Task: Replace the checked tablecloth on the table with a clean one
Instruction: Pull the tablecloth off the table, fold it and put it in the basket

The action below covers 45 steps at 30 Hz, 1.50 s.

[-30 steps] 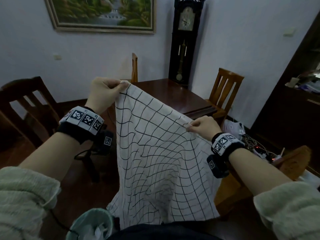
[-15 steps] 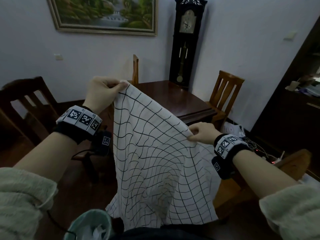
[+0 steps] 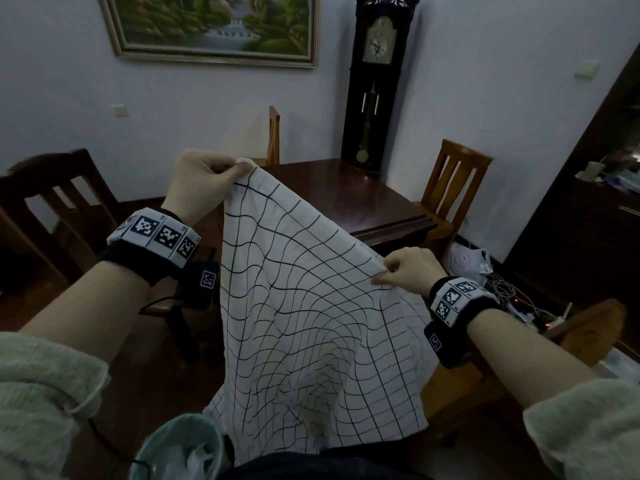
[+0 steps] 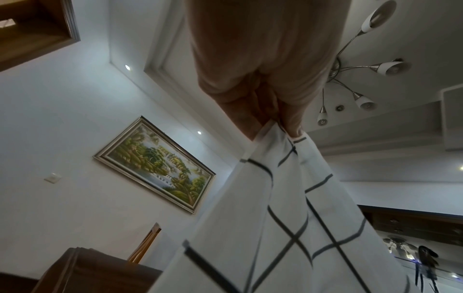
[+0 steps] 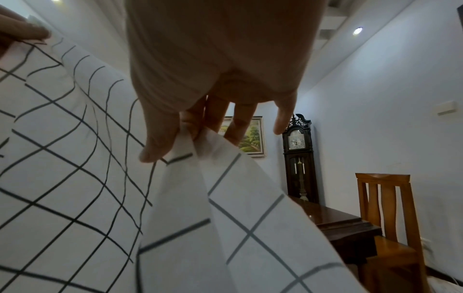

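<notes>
A white tablecloth with a thin black check hangs in the air in front of me, held by its upper edge. My left hand pinches one upper corner high up; the left wrist view shows that corner of the tablecloth caught between thumb and fingers of the left hand. My right hand pinches the edge lower and to the right, and in the right wrist view the right hand has the bunched tablecloth between thumb and forefinger. The dark wooden table behind is bare.
Wooden chairs stand around the table: a dark chair at the left, a light chair at the right, another chair at the far side. A grandfather clock stands against the wall. A pale green bin is by my legs. Cables and a bag lie on the floor at right.
Both hands keep their hold on the cloth. The right hand has sunk a little and shifted right, stretching the upper edge; the left hand stays high.
</notes>
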Tool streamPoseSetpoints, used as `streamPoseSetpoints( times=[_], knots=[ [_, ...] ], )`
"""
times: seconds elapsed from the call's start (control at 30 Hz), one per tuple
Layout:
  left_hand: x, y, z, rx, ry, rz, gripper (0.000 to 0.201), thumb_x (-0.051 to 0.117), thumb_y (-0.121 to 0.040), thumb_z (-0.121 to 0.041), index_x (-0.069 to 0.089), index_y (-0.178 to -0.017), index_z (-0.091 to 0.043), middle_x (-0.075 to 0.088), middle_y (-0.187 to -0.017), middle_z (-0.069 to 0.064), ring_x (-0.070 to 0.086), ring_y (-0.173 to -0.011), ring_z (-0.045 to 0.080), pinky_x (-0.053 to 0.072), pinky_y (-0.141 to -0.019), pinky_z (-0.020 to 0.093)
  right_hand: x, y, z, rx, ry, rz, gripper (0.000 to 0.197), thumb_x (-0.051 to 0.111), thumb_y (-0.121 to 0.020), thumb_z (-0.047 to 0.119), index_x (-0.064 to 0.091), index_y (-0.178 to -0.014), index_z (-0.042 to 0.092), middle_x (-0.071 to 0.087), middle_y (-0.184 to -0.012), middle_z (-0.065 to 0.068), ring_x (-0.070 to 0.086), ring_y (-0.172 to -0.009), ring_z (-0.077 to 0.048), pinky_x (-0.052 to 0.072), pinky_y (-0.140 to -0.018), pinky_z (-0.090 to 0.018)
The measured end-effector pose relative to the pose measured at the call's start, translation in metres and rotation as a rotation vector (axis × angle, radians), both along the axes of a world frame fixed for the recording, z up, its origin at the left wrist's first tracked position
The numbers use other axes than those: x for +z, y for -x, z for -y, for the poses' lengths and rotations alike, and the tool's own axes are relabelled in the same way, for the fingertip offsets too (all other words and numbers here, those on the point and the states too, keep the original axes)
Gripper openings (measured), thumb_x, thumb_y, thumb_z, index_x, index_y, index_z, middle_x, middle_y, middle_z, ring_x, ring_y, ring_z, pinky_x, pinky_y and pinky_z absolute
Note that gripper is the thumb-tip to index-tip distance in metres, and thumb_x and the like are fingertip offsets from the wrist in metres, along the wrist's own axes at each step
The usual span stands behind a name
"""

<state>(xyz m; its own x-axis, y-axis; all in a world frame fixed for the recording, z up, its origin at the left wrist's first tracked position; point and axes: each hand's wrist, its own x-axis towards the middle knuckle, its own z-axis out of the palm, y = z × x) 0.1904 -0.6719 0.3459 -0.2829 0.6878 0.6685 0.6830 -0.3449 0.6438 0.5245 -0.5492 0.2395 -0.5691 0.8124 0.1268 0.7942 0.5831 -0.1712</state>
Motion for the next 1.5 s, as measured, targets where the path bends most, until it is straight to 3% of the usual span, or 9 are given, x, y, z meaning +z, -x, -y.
streamPoseSetpoints(
  times=[0.13, 0.27, 0.4, 0.7, 0.97, 1.07, 1.2, 1.3, 1.5],
  knots=[
    [-0.002, 0.001, -0.003, 0.019, -0.014, 0.02, 0.013, 0.069, -0.087, -0.02, 0.074, -0.096, -0.011, 0.066, -0.07, -0.024, 0.06, -0.06, -0.015, 0.044, -0.055, 0.004, -0.016, -0.003, -0.001, 0.093, 0.053, -0.211, 0.061, 0.064, -0.058, 0.073, 0.035, -0.042, 0.022, 0.05, -0.053, 0.016, 0.048, -0.057, -0.006, 0.03, -0.083, -0.027],
    [-0.008, 0.005, -0.007, 0.06, 0.005, 0.022, 0.019, 0.069, -0.087, -0.024, 0.075, -0.097, -0.009, 0.07, -0.084, -0.001, 0.061, -0.063, -0.014, 0.048, -0.058, 0.006, -0.031, -0.009, -0.001, 0.107, 0.005, -0.284, 0.037, 0.064, -0.075, 0.061, 0.048, -0.048, 0.039, 0.057, -0.063, 0.017, 0.053, -0.065, 0.003, 0.035, -0.097, -0.044],
    [-0.006, 0.008, -0.01, 0.077, 0.018, 0.055, 0.017, 0.07, -0.086, -0.025, 0.073, -0.099, -0.015, 0.07, -0.082, -0.004, 0.062, -0.065, -0.013, 0.05, -0.061, 0.007, -0.028, -0.008, 0.002, 0.042, -0.065, -0.324, 0.035, 0.068, -0.086, 0.038, 0.048, -0.058, 0.045, 0.054, -0.065, 0.02, 0.052, -0.069, 0.0, 0.035, -0.101, -0.046],
    [0.01, -0.003, -0.005, 0.029, -0.033, 0.056, 0.012, 0.07, -0.086, -0.021, 0.07, -0.098, -0.021, 0.059, -0.062, -0.04, 0.062, -0.067, -0.015, 0.047, -0.061, 0.004, -0.024, -0.005, 0.002, -0.078, -0.138, -0.271, 0.015, 0.062, -0.087, 0.043, 0.062, -0.076, 0.033, 0.06, -0.077, 0.014, 0.054, -0.078, -0.005, 0.023, -0.11, -0.043],
    [0.012, -0.001, -0.002, 0.035, -0.032, 0.044, 0.017, 0.071, -0.085, -0.02, 0.07, -0.101, -0.015, 0.066, -0.075, -0.018, 0.059, -0.063, -0.017, 0.047, -0.06, 0.004, -0.029, -0.01, 0.008, -0.134, -0.166, -0.418, 0.011, 0.058, -0.093, 0.029, 0.066, -0.092, 0.022, 0.07, -0.074, 0.002, 0.064, -0.078, -0.018, 0.015, -0.115, -0.042],
    [0.013, 0.001, -0.001, 0.031, -0.013, 0.041, 0.018, 0.071, -0.086, -0.019, 0.071, -0.102, -0.012, 0.064, -0.069, -0.028, 0.061, -0.063, -0.015, 0.047, -0.06, 0.004, -0.029, -0.011, 0.006, -0.122, -0.145, -0.436, 0.006, 0.056, -0.094, 0.027, 0.059, -0.089, 0.026, 0.069, -0.072, 0.003, 0.063, -0.076, -0.019, 0.015, -0.115, -0.043],
    [0.012, 0.0, 0.0, 0.039, -0.01, 0.025, 0.018, 0.07, -0.086, -0.018, 0.069, -0.103, -0.014, 0.06, -0.059, -0.033, 0.059, -0.063, -0.018, 0.045, -0.058, 0.003, -0.027, -0.01, 0.007, -0.132, -0.06, -0.496, 0.008, 0.058, -0.094, 0.024, 0.051, -0.097, 0.027, 0.066, -0.073, 0.013, 0.058, -0.079, -0.012, 0.02, -0.111, -0.042],
    [0.01, -0.001, 0.001, 0.025, -0.022, 0.001, 0.01, 0.069, -0.087, -0.019, 0.071, -0.097, -0.018, 0.06, -0.059, -0.036, 0.06, -0.063, -0.015, 0.045, -0.058, 0.005, -0.027, -0.01, 0.005, -0.147, 0.068, -0.513, 0.017, 0.06, -0.092, 0.025, 0.062, -0.109, 0.024, 0.065, -0.079, 0.016, 0.06, -0.087, -0.011, 0.041, -0.1, -0.04],
    [0.008, -0.001, 0.002, 0.014, -0.026, 0.047, 0.012, 0.066, -0.09, -0.02, 0.072, -0.098, -0.013, 0.063, -0.064, -0.034, 0.061, -0.067, -0.014, 0.044, -0.06, 0.004, -0.017, -0.011, 0.014, -0.124, 0.194, -0.578, 0.009, 0.066, -0.089, 0.019, 0.072, -0.084, 0.019, 0.068, -0.079, 0.005, 0.061, -0.079, -0.008, 0.041, -0.068, -0.016]
  ],
)
